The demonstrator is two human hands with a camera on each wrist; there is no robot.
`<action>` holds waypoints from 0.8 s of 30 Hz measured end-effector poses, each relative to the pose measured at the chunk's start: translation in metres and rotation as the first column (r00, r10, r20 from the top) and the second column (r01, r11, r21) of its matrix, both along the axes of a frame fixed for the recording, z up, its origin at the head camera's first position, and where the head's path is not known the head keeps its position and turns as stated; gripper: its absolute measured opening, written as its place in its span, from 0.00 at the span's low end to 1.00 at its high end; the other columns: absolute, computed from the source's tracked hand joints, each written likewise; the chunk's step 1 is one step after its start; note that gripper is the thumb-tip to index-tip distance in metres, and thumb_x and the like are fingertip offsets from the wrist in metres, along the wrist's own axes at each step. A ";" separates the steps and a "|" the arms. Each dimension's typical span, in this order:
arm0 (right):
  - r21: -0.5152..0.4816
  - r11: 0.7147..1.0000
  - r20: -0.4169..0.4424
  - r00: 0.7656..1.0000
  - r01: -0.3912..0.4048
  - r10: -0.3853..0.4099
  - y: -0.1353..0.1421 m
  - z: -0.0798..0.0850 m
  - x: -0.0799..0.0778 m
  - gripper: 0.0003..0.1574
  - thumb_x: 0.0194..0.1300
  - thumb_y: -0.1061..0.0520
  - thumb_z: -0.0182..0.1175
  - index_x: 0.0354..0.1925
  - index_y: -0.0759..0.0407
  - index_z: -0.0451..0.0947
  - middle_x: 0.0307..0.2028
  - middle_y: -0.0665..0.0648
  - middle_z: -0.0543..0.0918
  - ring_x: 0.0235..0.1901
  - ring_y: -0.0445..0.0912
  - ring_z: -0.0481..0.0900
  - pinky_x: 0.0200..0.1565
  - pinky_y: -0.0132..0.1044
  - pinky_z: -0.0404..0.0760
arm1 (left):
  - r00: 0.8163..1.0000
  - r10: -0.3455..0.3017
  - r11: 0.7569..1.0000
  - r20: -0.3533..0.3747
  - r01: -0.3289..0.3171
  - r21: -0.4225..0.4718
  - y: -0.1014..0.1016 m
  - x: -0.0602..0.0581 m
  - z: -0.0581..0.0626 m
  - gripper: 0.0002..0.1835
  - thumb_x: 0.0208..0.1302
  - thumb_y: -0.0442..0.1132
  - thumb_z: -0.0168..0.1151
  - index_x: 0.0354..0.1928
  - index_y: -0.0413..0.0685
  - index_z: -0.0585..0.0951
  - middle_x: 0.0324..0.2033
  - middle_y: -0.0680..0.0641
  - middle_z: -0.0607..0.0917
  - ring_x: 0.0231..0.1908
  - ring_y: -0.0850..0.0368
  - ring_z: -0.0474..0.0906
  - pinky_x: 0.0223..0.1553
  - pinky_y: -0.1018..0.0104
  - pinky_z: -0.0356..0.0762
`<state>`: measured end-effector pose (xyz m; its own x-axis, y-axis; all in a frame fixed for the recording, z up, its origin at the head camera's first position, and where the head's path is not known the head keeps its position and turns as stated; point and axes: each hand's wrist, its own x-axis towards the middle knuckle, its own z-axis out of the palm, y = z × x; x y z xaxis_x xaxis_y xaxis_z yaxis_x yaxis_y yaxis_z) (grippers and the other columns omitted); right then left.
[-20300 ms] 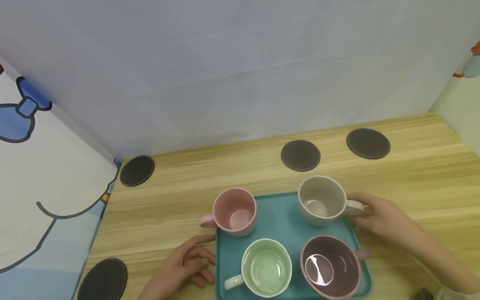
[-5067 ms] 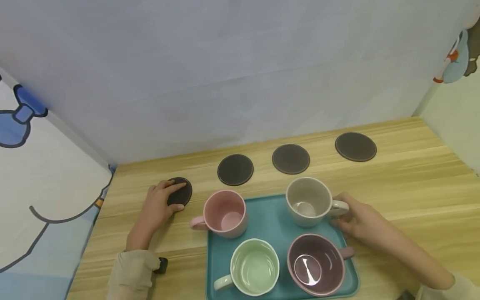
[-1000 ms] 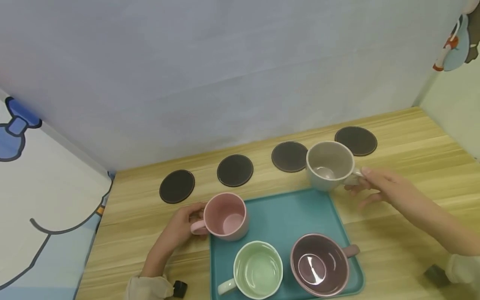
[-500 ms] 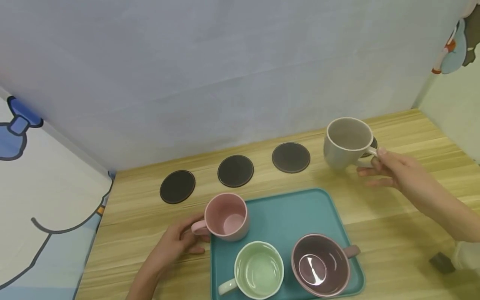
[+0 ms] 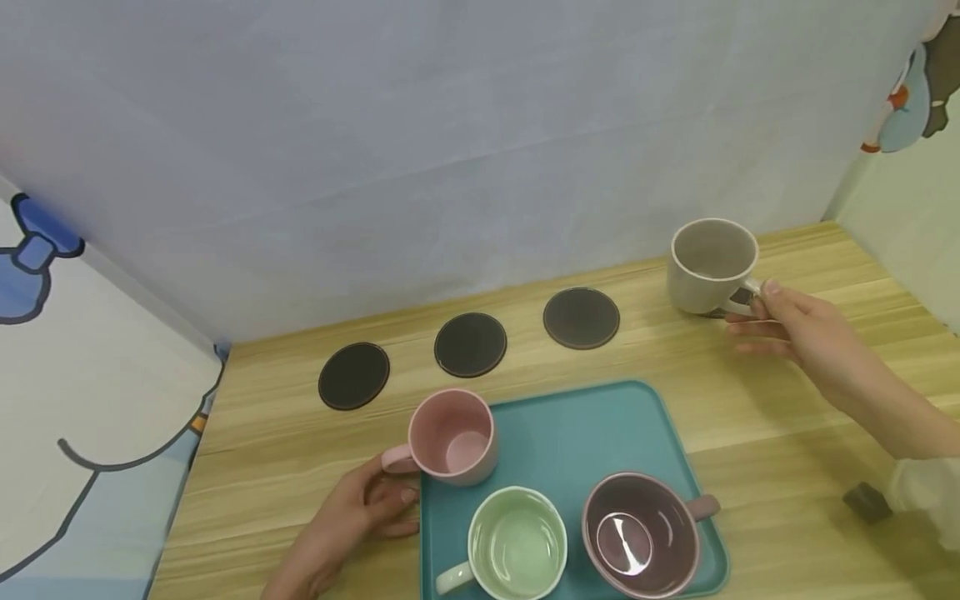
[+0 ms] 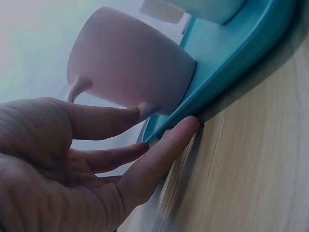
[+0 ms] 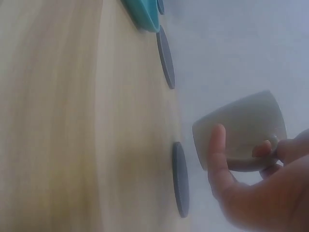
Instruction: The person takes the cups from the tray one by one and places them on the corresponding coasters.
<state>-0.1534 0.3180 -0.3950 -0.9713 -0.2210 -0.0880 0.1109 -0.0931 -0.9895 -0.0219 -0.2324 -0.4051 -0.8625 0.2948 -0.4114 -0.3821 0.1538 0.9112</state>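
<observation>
My right hand (image 5: 813, 333) pinches the handle of a grey-white mug (image 5: 705, 275). In the right wrist view this mug (image 7: 246, 125) hangs tilted above a dark round coaster (image 7: 181, 179), with a gap between them. My left hand (image 5: 348, 521) lies beside the left edge of a teal tray (image 5: 585, 433), just below the handle of a pink mug (image 5: 453, 437). In the left wrist view its fingers are loosely bent near the pink mug (image 6: 130, 63), one fingertip by the tray's rim; firm contact is unclear. A green mug (image 5: 517, 542) and a purple mug (image 5: 641, 533) stand on the tray.
Three more coasters lie in a row behind the tray: a left one (image 5: 354, 375), a middle one (image 5: 471, 344) and a right one (image 5: 581, 317). A pale cloth wall (image 5: 480, 150) rises behind the wooden table (image 5: 255, 467), with printed cloth at both sides.
The grey-white mug has left the tray and moved back and right, over the far-right coaster. Earlier, the left hand shifted coasters into a row; it has since come down beside the tray.
</observation>
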 end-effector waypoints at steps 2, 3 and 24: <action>0.000 1.000 0.018 1.000 0.019 -0.019 0.002 -0.001 -0.003 0.22 0.84 0.47 0.47 0.39 0.63 0.72 0.43 0.48 0.89 0.45 0.38 0.90 0.44 0.35 0.91 | 1.000 0.019 1.000 0.013 -0.019 -0.009 0.003 0.001 0.000 0.32 0.73 0.29 0.61 0.72 0.23 0.60 0.50 0.36 0.85 0.48 0.55 0.86 0.51 0.52 0.90; -0.001 1.000 0.028 0.999 0.027 -0.027 0.003 -0.001 -0.004 0.22 0.84 0.46 0.47 0.39 0.63 0.72 0.43 0.47 0.89 0.45 0.37 0.90 0.44 0.35 0.91 | 0.999 0.027 0.999 0.016 -0.027 -0.018 0.004 0.002 0.000 0.32 0.72 0.29 0.62 0.72 0.23 0.61 0.50 0.36 0.85 0.48 0.55 0.86 0.50 0.52 0.90; -0.122 0.991 0.185 0.982 0.052 -0.029 0.017 -0.008 -0.008 0.22 0.83 0.43 0.45 0.38 0.55 0.73 0.43 0.47 0.86 0.45 0.37 0.88 0.46 0.30 0.89 | 0.991 0.111 0.964 -0.080 -0.127 -0.233 0.027 0.009 -0.007 0.35 0.57 0.24 0.73 0.65 0.36 0.68 0.53 0.36 0.76 0.31 0.57 0.83 0.31 0.64 0.90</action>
